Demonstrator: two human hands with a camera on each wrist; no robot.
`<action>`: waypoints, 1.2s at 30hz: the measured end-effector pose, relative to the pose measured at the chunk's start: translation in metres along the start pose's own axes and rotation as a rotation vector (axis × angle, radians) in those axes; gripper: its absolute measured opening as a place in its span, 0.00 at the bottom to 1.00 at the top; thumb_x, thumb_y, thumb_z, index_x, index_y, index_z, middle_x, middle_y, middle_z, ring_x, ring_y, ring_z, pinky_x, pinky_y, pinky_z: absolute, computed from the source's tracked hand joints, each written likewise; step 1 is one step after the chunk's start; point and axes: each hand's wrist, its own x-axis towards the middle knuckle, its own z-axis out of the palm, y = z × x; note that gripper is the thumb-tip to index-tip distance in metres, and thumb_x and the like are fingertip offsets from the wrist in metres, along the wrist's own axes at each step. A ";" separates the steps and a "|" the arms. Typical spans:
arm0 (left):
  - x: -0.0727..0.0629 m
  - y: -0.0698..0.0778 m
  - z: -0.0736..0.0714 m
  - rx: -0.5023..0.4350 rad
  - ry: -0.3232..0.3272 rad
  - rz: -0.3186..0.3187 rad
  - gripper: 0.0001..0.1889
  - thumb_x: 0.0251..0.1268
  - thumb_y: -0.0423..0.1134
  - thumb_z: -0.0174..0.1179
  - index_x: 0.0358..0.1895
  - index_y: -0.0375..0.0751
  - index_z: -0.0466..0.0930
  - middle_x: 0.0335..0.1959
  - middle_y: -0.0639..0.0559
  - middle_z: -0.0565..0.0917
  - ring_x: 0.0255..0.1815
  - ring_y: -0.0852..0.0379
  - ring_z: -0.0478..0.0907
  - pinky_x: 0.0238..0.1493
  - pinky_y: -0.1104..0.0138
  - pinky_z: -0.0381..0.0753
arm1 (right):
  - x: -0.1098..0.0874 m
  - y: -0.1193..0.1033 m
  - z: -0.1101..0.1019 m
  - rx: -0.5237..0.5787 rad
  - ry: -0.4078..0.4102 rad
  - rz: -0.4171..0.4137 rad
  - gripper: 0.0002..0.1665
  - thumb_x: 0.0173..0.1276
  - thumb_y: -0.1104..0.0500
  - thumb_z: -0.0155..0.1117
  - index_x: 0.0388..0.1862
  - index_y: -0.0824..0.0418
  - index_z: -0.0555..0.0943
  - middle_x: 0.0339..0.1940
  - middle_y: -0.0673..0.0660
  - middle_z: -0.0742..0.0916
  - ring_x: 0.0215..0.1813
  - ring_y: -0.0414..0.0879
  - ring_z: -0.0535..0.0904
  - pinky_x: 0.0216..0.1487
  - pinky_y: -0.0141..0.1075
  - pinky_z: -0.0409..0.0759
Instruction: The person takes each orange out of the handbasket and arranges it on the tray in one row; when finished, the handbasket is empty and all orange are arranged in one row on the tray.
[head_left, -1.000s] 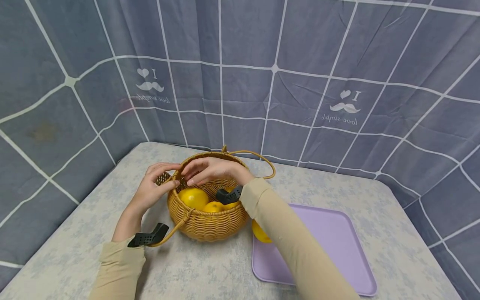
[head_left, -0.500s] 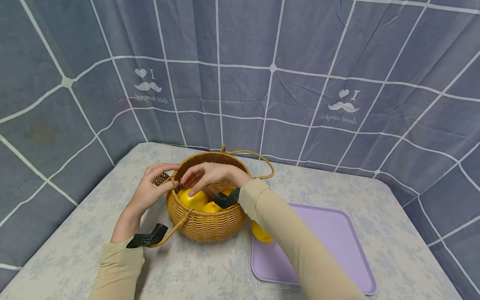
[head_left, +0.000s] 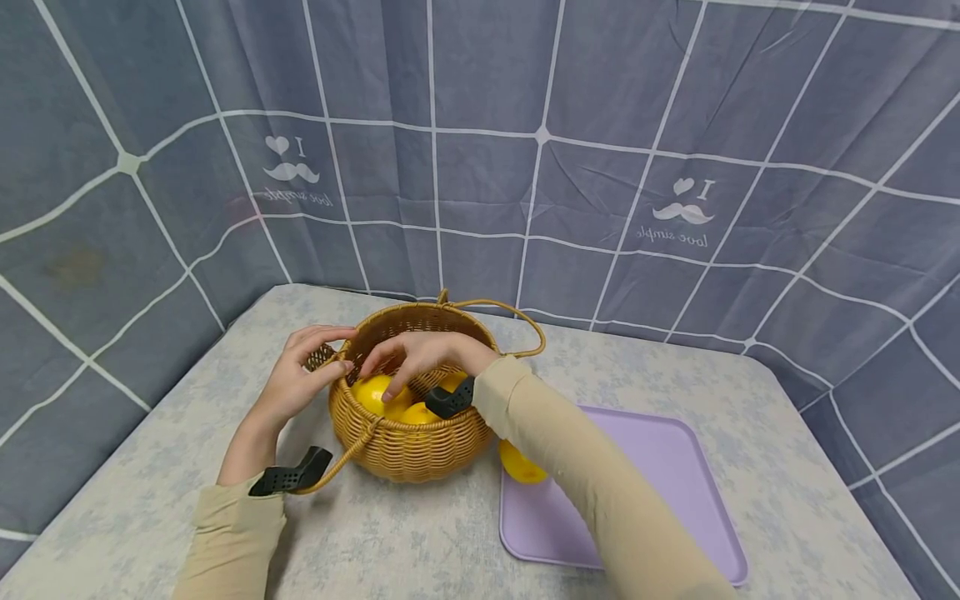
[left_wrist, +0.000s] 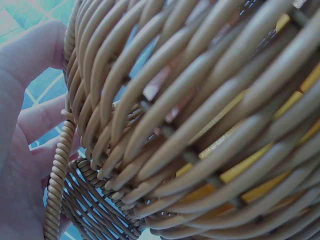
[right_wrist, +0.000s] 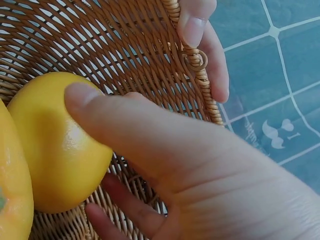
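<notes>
A round wicker basket (head_left: 412,450) stands on the table with several yellow lemons in it. My left hand (head_left: 292,383) holds its left rim, thumb inside and fingers outside; the right wrist view shows that thumb (right_wrist: 194,31) against the weave. Inside the basket, my right hand (head_left: 423,354) is at the leftmost lemon (right_wrist: 57,150). Its thumb presses the top of that lemon, and the fingers curl down along the side, partly hidden. Another lemon (right_wrist: 11,185) lies against it. In the left wrist view, basket weave (left_wrist: 190,115) covers most of the scene.
Right of the basket lies a lilac tray (head_left: 660,467), with a lemon (head_left: 522,465) on its left part, partly behind my right forearm. One basket handle (head_left: 510,310) leans right, the other (head_left: 341,465) toward my left wrist. A gray-blue checked curtain (head_left: 487,183) hangs behind the table.
My right hand has lowered deeper into the basket, and its thumb has come down onto the leftmost lemon. The left hand stays on the rim.
</notes>
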 end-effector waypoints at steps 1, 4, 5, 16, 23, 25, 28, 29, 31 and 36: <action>0.000 0.000 0.000 -0.001 0.000 -0.002 0.21 0.59 0.32 0.59 0.57 0.35 0.75 0.59 0.42 0.68 0.67 0.45 0.50 0.55 0.40 0.54 | 0.000 0.000 0.000 -0.010 -0.004 0.000 0.27 0.58 0.63 0.69 0.58 0.59 0.77 0.57 0.48 0.79 0.61 0.42 0.70 0.60 0.32 0.66; 0.000 0.000 0.000 -0.005 -0.001 -0.006 0.21 0.59 0.33 0.59 0.57 0.35 0.75 0.59 0.42 0.68 0.67 0.45 0.49 0.56 0.40 0.53 | 0.001 0.002 0.000 -0.037 -0.008 0.015 0.27 0.58 0.64 0.69 0.58 0.58 0.77 0.57 0.49 0.79 0.60 0.42 0.70 0.59 0.32 0.67; 0.000 0.000 0.000 -0.006 -0.002 -0.006 0.21 0.59 0.33 0.59 0.57 0.35 0.75 0.59 0.42 0.68 0.67 0.45 0.49 0.56 0.40 0.53 | 0.001 0.002 0.000 -0.048 -0.006 0.020 0.27 0.58 0.64 0.69 0.58 0.58 0.77 0.57 0.48 0.79 0.59 0.42 0.70 0.58 0.32 0.68; 0.000 0.000 0.000 -0.007 0.002 -0.019 0.21 0.59 0.33 0.59 0.57 0.34 0.75 0.60 0.42 0.66 0.66 0.46 0.50 0.54 0.41 0.55 | 0.002 0.001 0.001 -0.055 -0.009 0.039 0.27 0.58 0.63 0.69 0.58 0.59 0.76 0.58 0.50 0.78 0.62 0.43 0.69 0.58 0.32 0.68; 0.000 -0.001 0.000 -0.006 0.006 -0.010 0.21 0.59 0.32 0.59 0.57 0.34 0.75 0.60 0.42 0.66 0.66 0.45 0.50 0.54 0.41 0.55 | 0.002 -0.001 0.002 -0.056 -0.034 0.064 0.26 0.60 0.62 0.68 0.58 0.58 0.74 0.59 0.49 0.76 0.63 0.42 0.66 0.60 0.31 0.65; 0.000 -0.001 0.000 -0.004 0.006 -0.008 0.21 0.59 0.32 0.59 0.57 0.34 0.75 0.60 0.42 0.66 0.66 0.45 0.50 0.54 0.41 0.55 | 0.003 0.000 0.002 -0.052 -0.043 0.062 0.26 0.60 0.62 0.68 0.58 0.58 0.74 0.59 0.49 0.76 0.63 0.40 0.66 0.59 0.30 0.65; 0.000 -0.001 0.000 -0.006 0.006 -0.009 0.21 0.59 0.32 0.59 0.57 0.34 0.75 0.60 0.42 0.66 0.66 0.45 0.49 0.55 0.40 0.54 | 0.003 0.000 0.002 -0.036 -0.058 0.067 0.28 0.59 0.63 0.67 0.59 0.58 0.72 0.60 0.49 0.74 0.61 0.39 0.66 0.58 0.30 0.66; 0.000 -0.001 0.000 -0.008 0.006 -0.009 0.21 0.59 0.32 0.59 0.57 0.34 0.75 0.60 0.42 0.67 0.67 0.45 0.49 0.55 0.40 0.54 | 0.003 0.000 0.002 -0.026 -0.066 0.075 0.30 0.59 0.64 0.68 0.60 0.58 0.71 0.61 0.49 0.73 0.61 0.39 0.66 0.57 0.30 0.67; 0.000 -0.001 0.000 -0.010 0.005 -0.009 0.21 0.59 0.32 0.59 0.57 0.34 0.75 0.60 0.42 0.67 0.67 0.45 0.49 0.55 0.40 0.54 | 0.003 0.000 0.003 -0.017 -0.085 0.094 0.35 0.58 0.64 0.68 0.65 0.57 0.68 0.64 0.49 0.71 0.61 0.40 0.65 0.56 0.30 0.68; 0.000 0.000 0.001 -0.013 0.003 -0.002 0.20 0.60 0.32 0.59 0.57 0.33 0.75 0.59 0.42 0.66 0.66 0.46 0.49 0.54 0.43 0.56 | 0.002 -0.001 0.004 0.011 -0.145 0.157 0.49 0.57 0.65 0.68 0.75 0.52 0.55 0.72 0.49 0.61 0.64 0.40 0.62 0.55 0.31 0.69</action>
